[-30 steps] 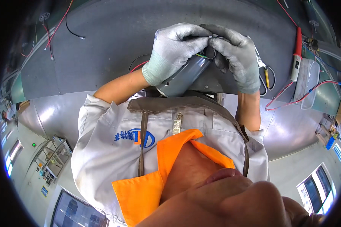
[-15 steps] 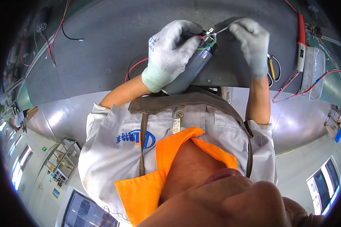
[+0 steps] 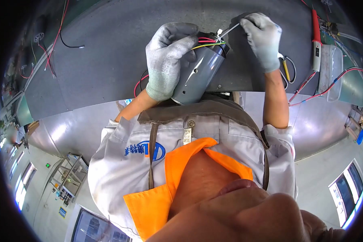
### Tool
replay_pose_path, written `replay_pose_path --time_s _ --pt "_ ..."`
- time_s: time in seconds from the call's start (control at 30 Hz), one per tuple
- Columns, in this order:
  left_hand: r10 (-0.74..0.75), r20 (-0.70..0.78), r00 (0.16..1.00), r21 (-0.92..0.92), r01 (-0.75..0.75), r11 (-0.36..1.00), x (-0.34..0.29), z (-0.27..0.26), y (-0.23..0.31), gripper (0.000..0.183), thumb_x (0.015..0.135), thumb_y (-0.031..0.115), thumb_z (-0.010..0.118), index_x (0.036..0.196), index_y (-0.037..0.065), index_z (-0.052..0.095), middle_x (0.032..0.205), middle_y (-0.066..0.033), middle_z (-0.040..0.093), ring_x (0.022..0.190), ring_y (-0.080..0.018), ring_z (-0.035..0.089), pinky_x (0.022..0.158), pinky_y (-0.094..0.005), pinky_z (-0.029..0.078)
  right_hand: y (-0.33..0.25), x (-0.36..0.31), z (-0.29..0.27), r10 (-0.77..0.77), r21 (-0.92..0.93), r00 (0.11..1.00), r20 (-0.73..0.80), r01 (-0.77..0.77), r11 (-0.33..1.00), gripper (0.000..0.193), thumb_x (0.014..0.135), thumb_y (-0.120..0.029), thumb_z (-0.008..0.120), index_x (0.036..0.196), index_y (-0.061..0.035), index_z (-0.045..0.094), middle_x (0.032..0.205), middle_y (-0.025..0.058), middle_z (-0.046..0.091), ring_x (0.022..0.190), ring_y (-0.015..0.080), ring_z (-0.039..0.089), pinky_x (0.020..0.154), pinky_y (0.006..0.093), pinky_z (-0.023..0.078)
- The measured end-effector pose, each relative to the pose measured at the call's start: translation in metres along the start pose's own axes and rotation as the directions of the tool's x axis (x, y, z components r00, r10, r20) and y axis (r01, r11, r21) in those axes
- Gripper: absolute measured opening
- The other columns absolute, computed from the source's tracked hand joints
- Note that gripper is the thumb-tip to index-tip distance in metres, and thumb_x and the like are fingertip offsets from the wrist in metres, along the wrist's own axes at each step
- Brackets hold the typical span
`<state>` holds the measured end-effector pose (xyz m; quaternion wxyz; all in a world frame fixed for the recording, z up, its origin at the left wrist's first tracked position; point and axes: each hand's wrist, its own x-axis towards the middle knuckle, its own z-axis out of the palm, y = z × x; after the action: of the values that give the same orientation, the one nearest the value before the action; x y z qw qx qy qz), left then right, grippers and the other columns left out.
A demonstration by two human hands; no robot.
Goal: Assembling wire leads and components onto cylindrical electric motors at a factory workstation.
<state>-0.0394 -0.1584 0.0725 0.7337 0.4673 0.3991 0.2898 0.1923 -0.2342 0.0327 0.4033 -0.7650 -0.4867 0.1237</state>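
A dark grey cylinder with small holes in its side, seemingly a motor (image 3: 201, 72), lies slanted on the bench close to my body. Red and yellow-green wires (image 3: 207, 40) come out at its far end, where a white cable tie (image 3: 229, 30) loops round them. My left hand (image 3: 167, 54), in a grey-white glove, closes its fingertips on the wires left of the tie. My right hand (image 3: 264, 38), gloved alike, pinches the tail of the tie, which runs taut up to the fingers.
At the right lie a pair of yellow-and-grey-handled cutters (image 3: 286, 69), a red and white hand tool (image 3: 316, 44), a clear plastic box (image 3: 334, 74) and red and blue leads (image 3: 343, 75). Loose wires (image 3: 61, 28) lie at the far left of the dark bench (image 3: 105, 52).
My left hand has shifted left, uncovering more of the cylinder and the wires. My right hand has moved slightly up and left, and the tie's tail now slants more steeply.
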Motion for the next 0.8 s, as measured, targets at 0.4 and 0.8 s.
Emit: replay_pose_path --time_s 0.4,0.8 --pt "0.428 0.692 0.582 0.661 -0.749 -0.049 0.022 0.009 0.002 0.014 0.083 0.014 0.071 0.097 0.012 0.068 0.072 -0.0079 0.060 0.057 -0.0284 0.061 0.053 -0.0387 0.049 0.034 0.018 0.037 -0.392 -0.159 0.895 -0.211 0.365 0.918 0.017 0.090 -0.015 0.067 0.089 0.0020 0.070 0.067 0.0051 0.057 0.056 0.0118 0.053 0.052 0.0283 0.044" --pt "0.284 0.861 0.421 0.501 -0.800 -0.331 0.043 -0.015 0.011 0.016 0.086 0.023 0.070 0.095 0.010 0.066 0.058 -0.0028 0.056 0.052 -0.0230 0.062 0.045 -0.0380 0.046 -0.044 -0.036 -0.017 0.127 0.712 0.891 0.437 -0.428 0.557 0.031 0.096 -0.028 0.060 0.093 0.0028 0.065 0.061 0.0017 0.055 0.048 0.0079 0.046 0.044 0.0242 0.033"
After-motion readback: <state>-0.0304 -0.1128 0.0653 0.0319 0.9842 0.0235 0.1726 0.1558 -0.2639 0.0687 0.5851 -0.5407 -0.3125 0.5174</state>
